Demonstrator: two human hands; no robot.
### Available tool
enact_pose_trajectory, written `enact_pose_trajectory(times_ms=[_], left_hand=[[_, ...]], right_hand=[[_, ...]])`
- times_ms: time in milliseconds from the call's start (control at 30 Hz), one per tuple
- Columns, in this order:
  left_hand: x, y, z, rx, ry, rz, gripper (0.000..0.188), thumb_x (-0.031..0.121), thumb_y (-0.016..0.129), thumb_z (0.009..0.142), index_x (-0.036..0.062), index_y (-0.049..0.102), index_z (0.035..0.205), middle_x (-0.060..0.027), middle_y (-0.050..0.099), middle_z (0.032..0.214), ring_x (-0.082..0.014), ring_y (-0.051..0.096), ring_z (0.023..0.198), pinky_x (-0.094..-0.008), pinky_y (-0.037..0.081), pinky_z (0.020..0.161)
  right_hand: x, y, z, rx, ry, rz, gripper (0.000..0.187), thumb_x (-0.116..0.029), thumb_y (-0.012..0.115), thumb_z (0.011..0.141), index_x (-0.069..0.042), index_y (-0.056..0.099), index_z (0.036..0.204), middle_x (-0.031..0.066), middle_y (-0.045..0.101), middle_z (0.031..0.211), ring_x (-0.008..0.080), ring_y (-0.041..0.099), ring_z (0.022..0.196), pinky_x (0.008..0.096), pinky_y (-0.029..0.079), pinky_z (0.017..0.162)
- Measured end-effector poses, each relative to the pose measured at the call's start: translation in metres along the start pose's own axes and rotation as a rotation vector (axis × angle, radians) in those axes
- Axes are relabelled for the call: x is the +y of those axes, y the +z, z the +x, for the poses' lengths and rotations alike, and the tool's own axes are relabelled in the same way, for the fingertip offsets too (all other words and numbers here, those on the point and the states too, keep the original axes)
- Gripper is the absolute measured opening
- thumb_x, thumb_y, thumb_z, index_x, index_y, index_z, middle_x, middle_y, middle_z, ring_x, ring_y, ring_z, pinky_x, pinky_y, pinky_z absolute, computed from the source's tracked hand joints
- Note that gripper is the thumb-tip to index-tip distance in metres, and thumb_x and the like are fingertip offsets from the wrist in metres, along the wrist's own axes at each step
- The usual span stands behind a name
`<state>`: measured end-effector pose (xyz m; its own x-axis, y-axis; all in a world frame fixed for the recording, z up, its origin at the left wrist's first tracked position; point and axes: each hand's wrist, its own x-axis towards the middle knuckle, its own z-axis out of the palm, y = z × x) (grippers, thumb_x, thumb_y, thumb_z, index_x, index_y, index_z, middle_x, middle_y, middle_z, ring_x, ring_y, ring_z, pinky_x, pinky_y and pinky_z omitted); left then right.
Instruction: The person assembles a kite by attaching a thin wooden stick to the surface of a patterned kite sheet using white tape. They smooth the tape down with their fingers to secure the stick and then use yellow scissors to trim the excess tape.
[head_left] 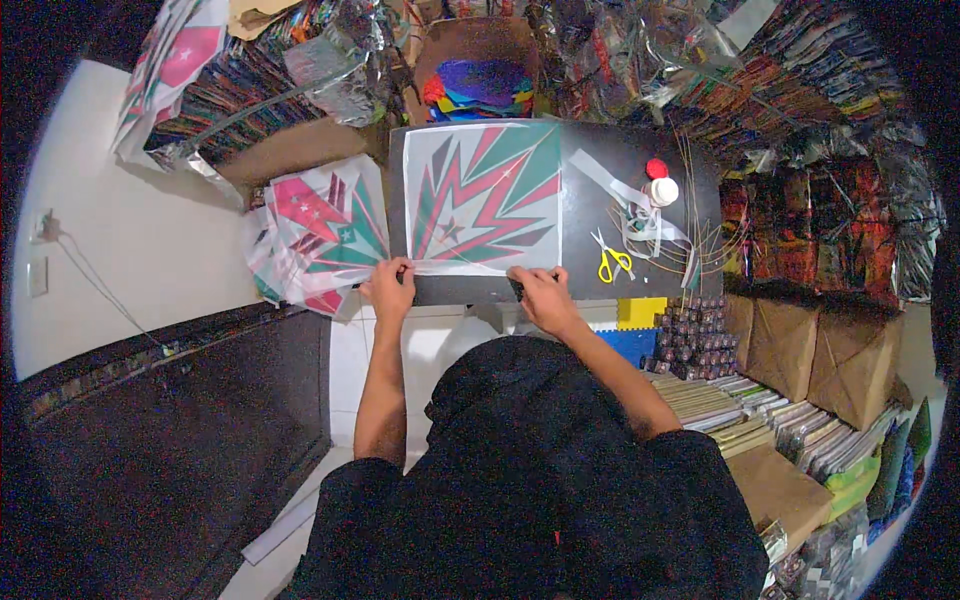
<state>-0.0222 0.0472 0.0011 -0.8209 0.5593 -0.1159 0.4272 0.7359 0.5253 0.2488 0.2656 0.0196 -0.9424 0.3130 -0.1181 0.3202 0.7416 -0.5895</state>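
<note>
— Saw what on the bench (590,285), first of all?

— Found a star-and-burst printed sheet (485,200) spread flat on the black top, done in white, green, pinkish red and grey, with its near border close to the near edge of the bench.

— And noticed what of the hands?

— Saw the left hand (392,284) with thumb and fingers pinched together on the near left corner of the sheet. Saw the right hand (541,298) closed on the same border toward its right end, fingers curled in (could not make out every fingertip, with the knuckles in the way).

— Spotted anything to the left?

— Made out crumpled printed sheets (325,235) in similar colours, just beside the flat one and draped past the left side of the bench.

— And picked out what to the right?

— Noted yellow-handled scissors (613,262), blades pointing away from the body, near white strips (610,180), thin loose cords (690,175) and two small round pieces, a red one (656,169) just beside a white one (663,191).

— Looked farther off?

— Glimpsed a cardboard box (475,40) with blue contents beyond the far edge, and stacked small dark containers (695,340) by brown wrapped packages (835,345) at the right.
</note>
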Motion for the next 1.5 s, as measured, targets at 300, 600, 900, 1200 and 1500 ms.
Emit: enact_pose_trajectory(times_ms=[300,600,900,1200,1500], left_hand=[[-0.011,0.001,-0.017,0.109,0.193,0.183,0.034,0.022,0.071,0.092,0.0295,0.08,0.124,-0.0013,0.065,0.11,-0.025,0.063,0.111,-0.0559,0.037,0.099],[0.011,-0.003,-0.028,0.18,0.142,0.298,0.033,0.037,0.069,0.095,0.0317,0.081,0.126,-0.0095,0.065,0.113,-0.0305,0.061,0.11,-0.0527,0.039,0.096],[0.009,0.022,-0.028,0.364,0.056,0.271,0.025,0.044,0.074,0.095,0.0273,0.086,0.11,-0.0058,0.06,0.101,-0.0287,0.06,0.097,-0.0463,0.042,0.088],[0.013,0.035,-0.033,0.494,0.058,0.268,0.024,0.041,0.077,0.093,0.0283,0.086,0.112,-0.0062,0.059,0.1,-0.0297,0.06,0.096,-0.0471,0.044,0.083],[0.014,0.041,-0.033,0.504,0.018,0.238,0.024,0.038,0.079,0.091,0.0277,0.086,0.111,-0.0052,0.058,0.101,-0.0292,0.06,0.098,-0.0471,0.044,0.084]], right_hand=[[-0.004,-0.002,0.001,0.006,0.003,-0.001,0.068,-0.007,0.077,0.085,-0.014,0.051,0.147,0.007,0.066,0.135,0.0285,0.061,0.129,0.0588,0.034,0.109],[-0.003,-0.001,0.001,0.004,0.009,-0.023,0.062,-0.007,0.075,0.087,-0.014,0.053,0.145,0.0078,0.067,0.133,0.0286,0.062,0.128,0.0578,0.034,0.109],[-0.006,-0.008,0.0,-0.009,-0.011,-0.06,0.058,-0.009,0.073,0.089,-0.013,0.055,0.144,0.0068,0.069,0.132,0.0273,0.062,0.127,0.0558,0.034,0.109],[-0.003,-0.006,0.0,-0.027,-0.008,-0.056,0.059,-0.008,0.069,0.09,-0.011,0.054,0.147,0.0126,0.069,0.131,0.0285,0.061,0.128,0.0546,0.034,0.11],[-0.003,-0.008,-0.001,-0.001,-0.042,-0.022,0.057,-0.009,0.071,0.091,-0.013,0.054,0.145,0.0114,0.069,0.13,0.0293,0.061,0.129,0.0551,0.034,0.109]])
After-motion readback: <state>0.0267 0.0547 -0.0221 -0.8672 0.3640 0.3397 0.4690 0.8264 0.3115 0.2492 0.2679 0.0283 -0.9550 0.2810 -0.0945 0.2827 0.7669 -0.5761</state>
